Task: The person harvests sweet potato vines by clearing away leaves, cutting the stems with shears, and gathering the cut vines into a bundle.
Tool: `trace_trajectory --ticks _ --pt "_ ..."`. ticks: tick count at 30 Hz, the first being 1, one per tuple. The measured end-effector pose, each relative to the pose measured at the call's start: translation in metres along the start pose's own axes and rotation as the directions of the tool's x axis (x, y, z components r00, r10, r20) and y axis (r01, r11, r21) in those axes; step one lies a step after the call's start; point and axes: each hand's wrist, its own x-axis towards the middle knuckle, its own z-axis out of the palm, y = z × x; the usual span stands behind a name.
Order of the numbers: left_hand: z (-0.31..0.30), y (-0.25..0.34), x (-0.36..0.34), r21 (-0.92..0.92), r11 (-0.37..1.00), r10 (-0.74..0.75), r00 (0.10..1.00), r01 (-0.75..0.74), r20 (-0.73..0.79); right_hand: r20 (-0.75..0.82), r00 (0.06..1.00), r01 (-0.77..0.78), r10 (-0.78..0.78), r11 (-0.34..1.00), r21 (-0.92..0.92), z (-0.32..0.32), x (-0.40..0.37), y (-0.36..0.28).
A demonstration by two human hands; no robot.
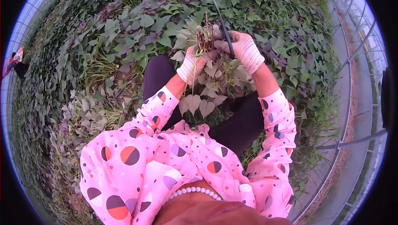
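Both hands wear striped, pale knit gloves. My left hand is wrapped round a bunch of cut leafy stems, whose reddish and pale green ends point up. Broad grey-green leaves from the bunch hang below it between my knees. On the right, my right hand is closed on a dark, long-bladed tool, seemingly scissors, its tip pointing up and away. The tool's lower end lies against the glove, right beside the bunch. Some of the right fingers are hidden behind leaves.
Dense leafy vines cover the ground ahead and on both sides. Paler cut foliage lies at the left. A metal frame with netting runs along the right, beside a grey strip. Another person is at the far left edge.
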Motion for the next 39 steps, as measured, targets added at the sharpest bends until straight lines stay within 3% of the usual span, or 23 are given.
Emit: trace_trajectory --ticks 3,6,8,9,11,12,15,17,19,20,27,29,33,34,35,36,39 --pt "-0.014 -0.004 -0.002 0.075 0.997 -0.016 1.000 0.017 -0.016 -0.013 0.997 -0.080 0.081 0.996 0.041 0.012 0.001 0.001" --pt "-0.023 -0.012 -0.005 0.153 0.988 0.014 1.000 -0.012 -0.016 -0.023 0.999 0.024 -0.022 0.995 0.095 0.016 0.002 0.017" --pt "-0.029 -0.019 -0.001 0.206 0.978 0.019 1.000 -0.017 -0.009 -0.049 0.999 0.013 -0.007 0.992 0.128 0.020 0.007 0.021" --pt "-0.030 -0.021 0.000 0.205 0.979 0.018 1.000 -0.013 -0.021 -0.079 0.997 0.016 -0.003 0.986 0.166 0.019 0.006 0.017" --pt "-0.032 -0.023 0.002 -0.015 0.998 0.059 0.998 -0.059 -0.007 -0.097 0.994 0.061 -0.043 0.979 0.196 0.014 0.005 0.010" --pt "-0.032 -0.022 0.000 -0.011 0.998 0.060 0.998 -0.060 -0.016 -0.087 0.995 0.061 -0.042 0.973 0.221 0.010 0.004 0.007" --pt "-0.033 -0.014 0.000 0.231 0.972 -0.039 0.999 0.041 -0.012 -0.070 0.997 0.049 -0.034 0.974 0.223 0.009 0.006 0.001" --pt "-0.023 -0.012 -0.001 0.141 0.990 -0.002 0.998 0.011 -0.064 -0.056 0.998 0.033 -0.022 0.977 0.208 0.009 0.005 -0.001" --pt "-0.022 -0.016 0.000 0.002 1.000 -0.004 1.000 0.004 -0.017 -0.033 0.999 0.009 -0.002 0.975 0.223 0.010 0.006 0.001" --pt "-0.020 -0.008 -0.003 0.184 0.982 -0.030 0.999 0.032 -0.014 -0.035 0.999 0.003 0.005 0.979 0.205 0.010 0.006 0.002" --pt "-0.020 -0.016 -0.003 0.105 0.994 -0.016 0.999 0.011 0.044 -0.023 1.000 0.000 0.004 0.979 0.205 0.011 0.007 0.003" --pt "-0.026 -0.020 -0.001 0.146 0.986 -0.088 0.995 0.081 0.039 -0.020 1.000 -0.016 0.020 0.982 0.187 0.013 0.012 0.008" --pt "-0.026 -0.026 -0.001 -0.089 0.984 -0.146 0.982 0.157 0.121 0.006 0.998 -0.061 0.060 0.990 0.124 0.012 0.012 0.004" --pt "-0.021 -0.032 -0.003 -0.242 0.964 -0.082 0.989 0.110 0.124 0.020 0.997 -0.081 0.079 0.994 0.080 0.011 0.014 0.004" --pt "-0.023 -0.034 -0.004 -0.170 0.978 -0.102 0.987 0.123 0.128 0.002 0.999 -0.052 0.052 0.995 0.089 0.015 0.011 0.004" --pt "-0.041 -0.061 0.005 -0.223 0.965 -0.077 0.963 0.136 0.257 0.006 0.996 -0.092 0.091 0.991 0.093 0.017 0.012 0.002" --pt "-0.025 -0.076 -0.001 -0.211 0.977 0.060 0.980 -0.019 0.190 -0.028 0.989 -0.149 0.148 0.988 -0.037 0.021 0.018 0.010"
